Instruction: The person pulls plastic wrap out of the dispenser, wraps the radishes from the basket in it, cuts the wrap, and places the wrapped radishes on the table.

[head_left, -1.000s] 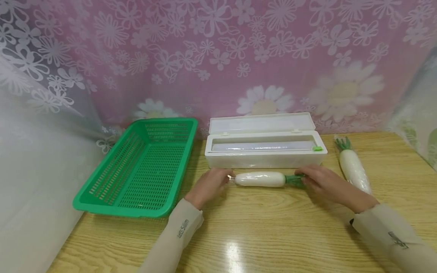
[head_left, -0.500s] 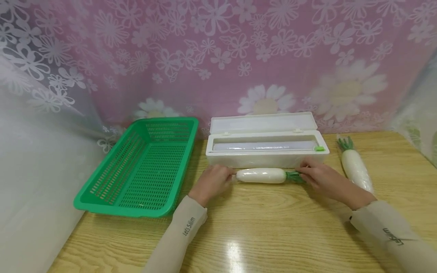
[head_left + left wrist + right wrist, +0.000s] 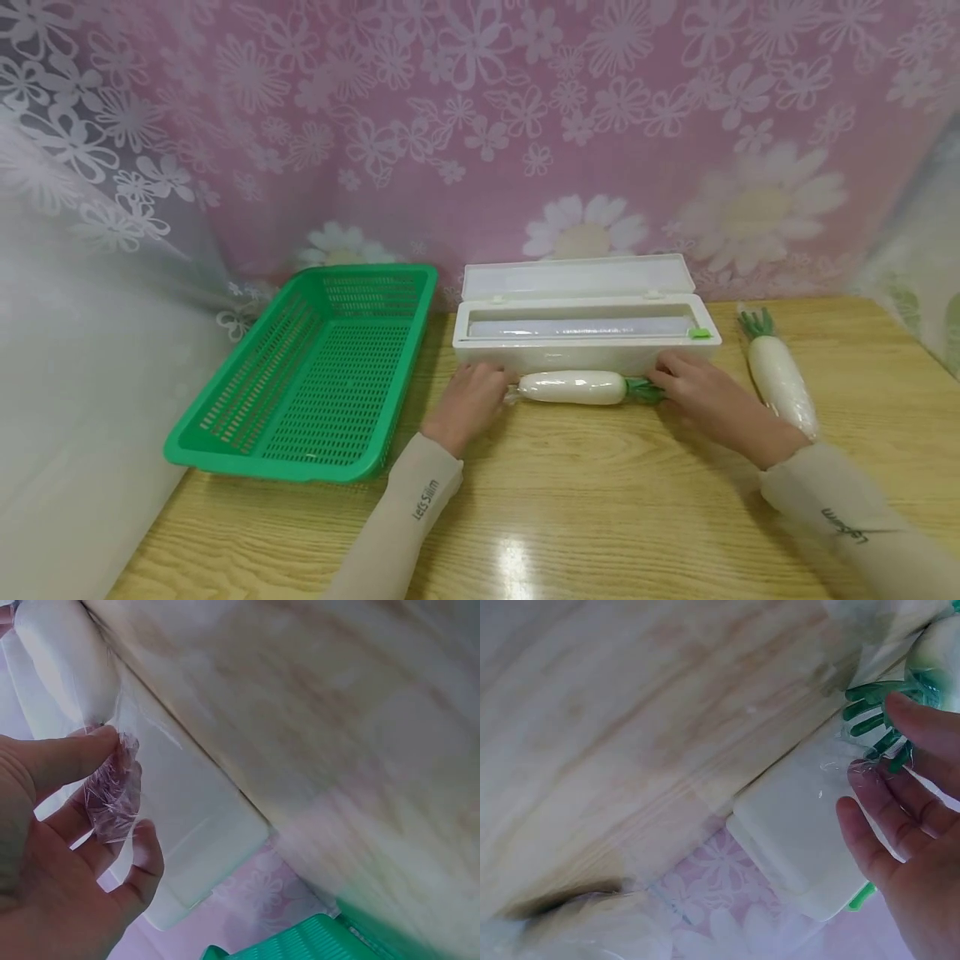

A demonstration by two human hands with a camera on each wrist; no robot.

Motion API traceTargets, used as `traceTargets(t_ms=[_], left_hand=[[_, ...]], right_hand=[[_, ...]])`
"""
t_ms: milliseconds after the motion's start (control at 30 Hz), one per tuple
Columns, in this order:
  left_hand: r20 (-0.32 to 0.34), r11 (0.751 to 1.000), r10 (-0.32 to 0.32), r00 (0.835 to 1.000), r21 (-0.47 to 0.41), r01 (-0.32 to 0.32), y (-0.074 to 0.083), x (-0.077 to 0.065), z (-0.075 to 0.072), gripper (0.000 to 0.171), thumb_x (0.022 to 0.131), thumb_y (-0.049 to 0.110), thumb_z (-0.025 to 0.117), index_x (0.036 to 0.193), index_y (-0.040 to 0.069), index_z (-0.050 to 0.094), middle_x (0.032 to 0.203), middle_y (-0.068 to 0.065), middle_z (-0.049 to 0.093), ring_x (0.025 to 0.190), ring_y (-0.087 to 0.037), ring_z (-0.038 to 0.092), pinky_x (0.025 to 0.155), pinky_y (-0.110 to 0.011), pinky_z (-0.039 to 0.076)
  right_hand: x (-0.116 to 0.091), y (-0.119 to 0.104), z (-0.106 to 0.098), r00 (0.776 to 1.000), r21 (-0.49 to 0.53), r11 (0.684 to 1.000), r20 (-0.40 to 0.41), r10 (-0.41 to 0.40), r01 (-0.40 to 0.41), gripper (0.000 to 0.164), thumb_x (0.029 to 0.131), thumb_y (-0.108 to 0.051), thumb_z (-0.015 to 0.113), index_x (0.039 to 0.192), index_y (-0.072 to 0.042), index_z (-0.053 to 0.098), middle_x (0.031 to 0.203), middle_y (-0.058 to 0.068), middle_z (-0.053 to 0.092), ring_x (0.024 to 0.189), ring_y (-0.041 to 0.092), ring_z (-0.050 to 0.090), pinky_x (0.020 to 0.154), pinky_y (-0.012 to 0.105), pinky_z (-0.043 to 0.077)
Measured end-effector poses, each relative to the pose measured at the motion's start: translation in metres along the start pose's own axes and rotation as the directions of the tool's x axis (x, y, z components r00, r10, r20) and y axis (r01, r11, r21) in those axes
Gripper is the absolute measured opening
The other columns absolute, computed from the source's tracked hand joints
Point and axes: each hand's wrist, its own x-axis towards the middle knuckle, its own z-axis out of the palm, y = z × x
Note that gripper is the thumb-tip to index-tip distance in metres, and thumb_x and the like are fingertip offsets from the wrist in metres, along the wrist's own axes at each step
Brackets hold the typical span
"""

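A white radish (image 3: 572,387) wrapped in clear cling film lies crosswise in front of the white box, its green stalks (image 3: 642,390) to the right. My left hand (image 3: 471,400) is at its tip end. In the left wrist view, thumb and fingers pinch the gathered loose end of the cling film (image 3: 112,795) beyond the radish. At the other end, my right hand (image 3: 697,396) holds the film-covered stalks (image 3: 870,712) between thumb and fingers, as the right wrist view shows. Its lower fingers are spread apart.
Behind the radish stands an open white cling film dispenser (image 3: 585,358) with a film roll (image 3: 577,327) and a green slider (image 3: 699,333). A green plastic basket (image 3: 300,471) is at left. Another wrapped radish (image 3: 780,383) lies right, beside my right forearm. A floral curtain (image 3: 480,150) hangs behind.
The radish has shifted slightly back toward the dispenser, with both hands still at its ends. My left hand has moved a little forward and right. The head view has tilted slightly.
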Motion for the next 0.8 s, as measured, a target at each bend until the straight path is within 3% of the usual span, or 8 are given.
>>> traceTargets(t_ms=[200, 367, 500, 600, 667, 733, 800], left_hand=[[-0.013, 0.998, 0.003, 1.000, 0.059, -0.002, 0.001, -0.004, 0.000, 0.020, 0.093, 0.006, 0.072, 0.111, 0.014, 0.077, 0.108, -0.002, 0.069, 0.106, -0.021, 0.063, 0.086, -0.042, 0.049], [-0.064, 0.998, 0.029, 0.998, 0.061, -0.025, -0.001, -0.006, 0.001, 0.024, 0.091, 0.001, 0.070, 0.110, 0.014, 0.077, 0.104, -0.001, 0.072, 0.102, -0.021, 0.066, 0.090, -0.043, 0.049], [-0.102, 0.998, 0.046, 0.994, 0.044, -0.042, -0.001, -0.008, 0.001, 0.026, 0.090, -0.001, 0.069, 0.111, 0.013, 0.077, 0.102, -0.002, 0.073, 0.100, -0.021, 0.068, 0.085, -0.041, 0.051], [-0.127, 0.999, 0.046, 0.991, 0.017, -0.044, -0.002, -0.010, -0.001, 0.024, 0.092, 0.003, 0.071, 0.114, 0.011, 0.075, 0.107, -0.005, 0.072, 0.103, -0.024, 0.067, 0.083, -0.041, 0.054], [-0.145, 0.999, 0.045, 0.988, -0.012, -0.048, -0.002, -0.012, -0.004, 0.024, 0.092, 0.005, 0.072, 0.116, 0.009, 0.074, 0.109, -0.007, 0.071, 0.105, -0.026, 0.066, 0.084, -0.042, 0.055], [-0.169, 0.998, 0.052, 0.984, -0.035, -0.059, -0.003, -0.013, -0.006, 0.024, 0.092, 0.005, 0.073, 0.116, 0.008, 0.073, 0.109, -0.007, 0.070, 0.104, -0.026, 0.067, 0.083, -0.041, 0.056], [-0.192, 0.997, 0.054, 0.980, -0.052, -0.065, -0.004, -0.014, -0.008, 0.022, 0.092, 0.004, 0.073, 0.113, 0.007, 0.074, 0.108, -0.007, 0.070, 0.103, -0.026, 0.067, 0.082, -0.040, 0.056]], right_hand=[[0.001, -0.003, -0.003, 0.999, -0.035, 0.999, 0.028, 0.023, -0.022, 0.053, 0.054, 0.013, 0.092, 0.100, 0.003, 0.068, 0.095, 0.015, 0.060, 0.089, 0.035, 0.062, 0.074, 0.051, 0.054], [0.001, -0.003, -0.004, 0.999, -0.050, 0.999, 0.026, 0.024, -0.022, 0.053, 0.053, 0.008, 0.095, 0.099, 0.002, 0.069, 0.094, 0.013, 0.058, 0.086, 0.033, 0.061, 0.072, 0.050, 0.052], [-0.001, -0.002, -0.007, 0.999, 0.015, 0.999, -0.026, 0.037, -0.037, 0.053, 0.055, 0.005, 0.094, 0.101, 0.003, 0.068, 0.096, 0.015, 0.060, 0.083, 0.033, 0.062, 0.068, 0.049, 0.053], [-0.004, 0.001, -0.012, 0.993, 0.065, 0.994, -0.074, 0.089, -0.085, 0.036, 0.090, -0.023, 0.080, 0.107, 0.006, 0.067, 0.100, 0.018, 0.063, 0.080, 0.033, 0.065, 0.062, 0.044, 0.055], [-0.005, 0.003, -0.016, 0.985, 0.077, 0.989, -0.110, 0.135, -0.127, 0.053, 0.103, -0.044, 0.056, 0.110, 0.007, 0.067, 0.099, 0.018, 0.064, 0.075, 0.031, 0.065, 0.056, 0.041, 0.054], [-0.006, 0.006, -0.022, 0.972, 0.077, 0.983, -0.152, 0.178, -0.168, 0.075, 0.103, -0.059, 0.032, 0.108, 0.006, 0.069, 0.095, 0.016, 0.065, 0.071, 0.028, 0.065, 0.051, 0.037, 0.052], [-0.008, 0.008, -0.028, 0.953, 0.090, 0.968, -0.179, 0.246, -0.233, 0.056, 0.104, -0.048, 0.050, 0.106, 0.004, 0.069, 0.092, 0.014, 0.066, 0.069, 0.026, 0.064, 0.049, 0.034, 0.049]])
